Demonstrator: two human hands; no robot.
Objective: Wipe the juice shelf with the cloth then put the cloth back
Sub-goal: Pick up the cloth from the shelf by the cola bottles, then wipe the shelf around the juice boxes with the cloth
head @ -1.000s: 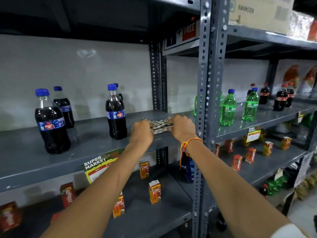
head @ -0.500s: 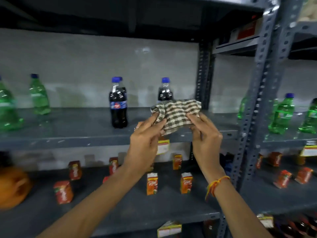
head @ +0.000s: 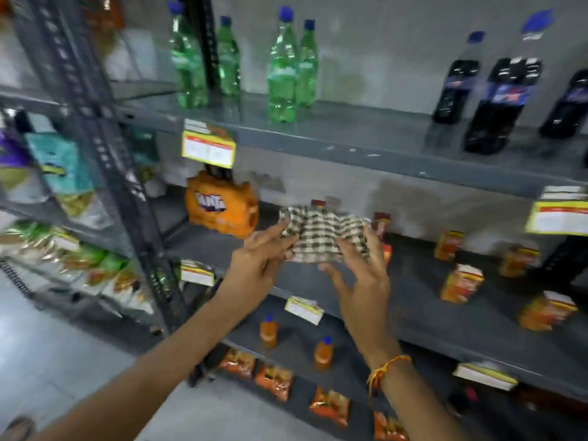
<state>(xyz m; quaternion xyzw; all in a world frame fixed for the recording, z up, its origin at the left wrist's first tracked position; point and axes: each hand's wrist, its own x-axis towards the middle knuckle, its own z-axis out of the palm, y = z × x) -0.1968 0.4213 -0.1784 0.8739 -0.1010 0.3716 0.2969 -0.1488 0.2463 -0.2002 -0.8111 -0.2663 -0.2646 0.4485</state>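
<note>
Both hands hold a checked brown-and-cream cloth (head: 321, 235) stretched between them above the grey metal juice shelf (head: 413, 300). The left hand (head: 257, 265) pinches its left edge; the right hand (head: 362, 275) grips the right edge, fingers (head: 370, 241) spread. Small orange juice cartons (head: 461, 281) stand to the right.

Four green bottles (head: 282, 71) are standing on the upper shelf (head: 366, 144), three dark cola bottles (head: 499, 100) to their right. Yellow price tags (head: 208, 148) are hanging from shelf edges. An orange soda pack (head: 222, 206) is sitting beneath. Snack packets (head: 273, 380) are lying on the bottom shelf, two small orange bottles (head: 269, 331) standing above them.
</note>
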